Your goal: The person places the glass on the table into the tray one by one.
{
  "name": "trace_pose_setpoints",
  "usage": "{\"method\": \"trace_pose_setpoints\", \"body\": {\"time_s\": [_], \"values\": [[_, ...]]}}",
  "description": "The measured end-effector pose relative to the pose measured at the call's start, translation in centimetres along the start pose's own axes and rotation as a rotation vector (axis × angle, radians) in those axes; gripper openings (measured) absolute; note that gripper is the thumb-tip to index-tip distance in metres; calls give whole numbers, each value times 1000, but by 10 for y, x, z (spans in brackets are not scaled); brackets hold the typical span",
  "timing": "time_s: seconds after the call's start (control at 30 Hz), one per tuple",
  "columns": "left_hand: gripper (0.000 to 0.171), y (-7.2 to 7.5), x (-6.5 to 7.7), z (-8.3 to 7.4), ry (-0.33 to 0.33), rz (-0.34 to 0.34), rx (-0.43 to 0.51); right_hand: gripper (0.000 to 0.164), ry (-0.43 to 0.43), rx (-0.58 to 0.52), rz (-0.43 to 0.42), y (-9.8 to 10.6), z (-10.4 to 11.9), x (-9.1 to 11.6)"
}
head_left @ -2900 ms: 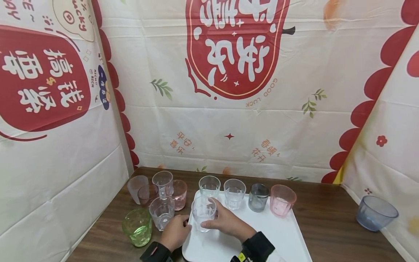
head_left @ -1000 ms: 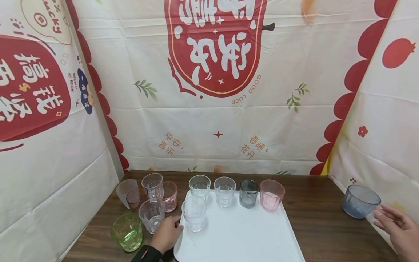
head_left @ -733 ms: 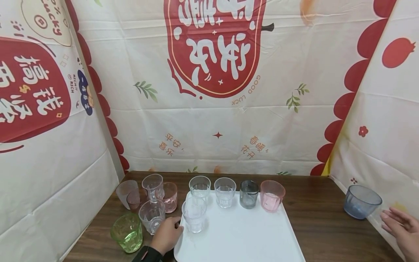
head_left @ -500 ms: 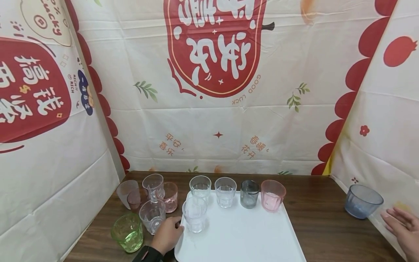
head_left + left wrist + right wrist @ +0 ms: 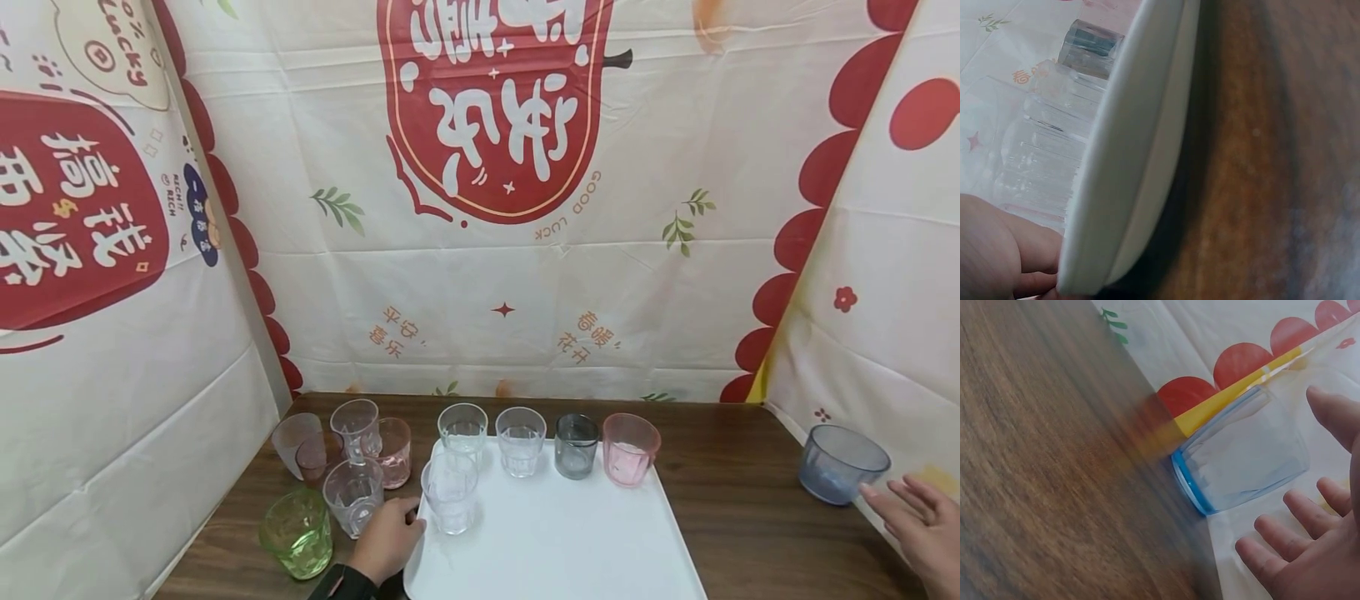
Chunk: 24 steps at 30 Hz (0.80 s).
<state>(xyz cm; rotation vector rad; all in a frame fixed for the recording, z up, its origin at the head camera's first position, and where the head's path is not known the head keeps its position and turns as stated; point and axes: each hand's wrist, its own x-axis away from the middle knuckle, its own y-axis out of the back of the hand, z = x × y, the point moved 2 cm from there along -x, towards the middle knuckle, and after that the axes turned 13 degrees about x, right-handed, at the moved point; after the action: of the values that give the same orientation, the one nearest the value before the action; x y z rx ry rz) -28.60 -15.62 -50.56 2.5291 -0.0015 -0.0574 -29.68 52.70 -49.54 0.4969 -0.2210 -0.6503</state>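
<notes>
My left hand (image 5: 386, 537) grips the left edge of the white tray (image 5: 562, 542); in the left wrist view its fingers (image 5: 1029, 247) meet the tray's rim. Just inside that edge stands a clear glass (image 5: 452, 500). Behind it, along the tray's far side, are two more clear glasses (image 5: 462, 433) (image 5: 521, 446), a grey glass (image 5: 576, 450) and a pink glass (image 5: 632, 454). At the far right my right hand (image 5: 918, 533) is held with fingers spread beside a blue glass (image 5: 840, 467). The right wrist view has the blue glass (image 5: 1247, 456) between thumb and fingers, not gripped.
Left of the tray are a green glass (image 5: 297, 537), a clear glass (image 5: 352, 500), a pink glass (image 5: 395, 458) and several others close together on the wooden table (image 5: 765, 533). Printed cloth (image 5: 525, 283) hangs behind and at both sides.
My right hand has let go of the clear glass on the tray and moved right to the blue glass. Lately it edged nearer to that glass. The left hand stays at the tray edge.
</notes>
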Motion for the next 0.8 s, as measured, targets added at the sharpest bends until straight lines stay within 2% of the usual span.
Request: {"method": "trace_pose_setpoints", "body": {"time_s": [0.1, 0.2, 0.27, 0.33, 0.5, 0.67, 0.8], "values": [[22, 0, 1, 1, -19, -3, -2, 96, 54, 46, 33, -4, -2, -6], [15, 0, 2, 2, -39, -5, -7, 101, 168, 73, 72, -6, -5, -10], [9, -1, 3, 3, -53, -7, -11, 102, 197, 83, 93, -7, -4, -9], [3, -1, 3, 3, -70, -6, -13, 104, 198, 81, 106, -9, -3, -10], [11, -2, 5, 4, -90, -3, -19, 104, 140, 67, 104, -15, -2, -16], [2, -1, 5, 2, -62, 4, -14, 101, 165, 65, 76, -20, -1, -23], [3, 1, 3, 0, -40, 10, -9, 97, 175, 94, 61, -22, 3, -28]]}}
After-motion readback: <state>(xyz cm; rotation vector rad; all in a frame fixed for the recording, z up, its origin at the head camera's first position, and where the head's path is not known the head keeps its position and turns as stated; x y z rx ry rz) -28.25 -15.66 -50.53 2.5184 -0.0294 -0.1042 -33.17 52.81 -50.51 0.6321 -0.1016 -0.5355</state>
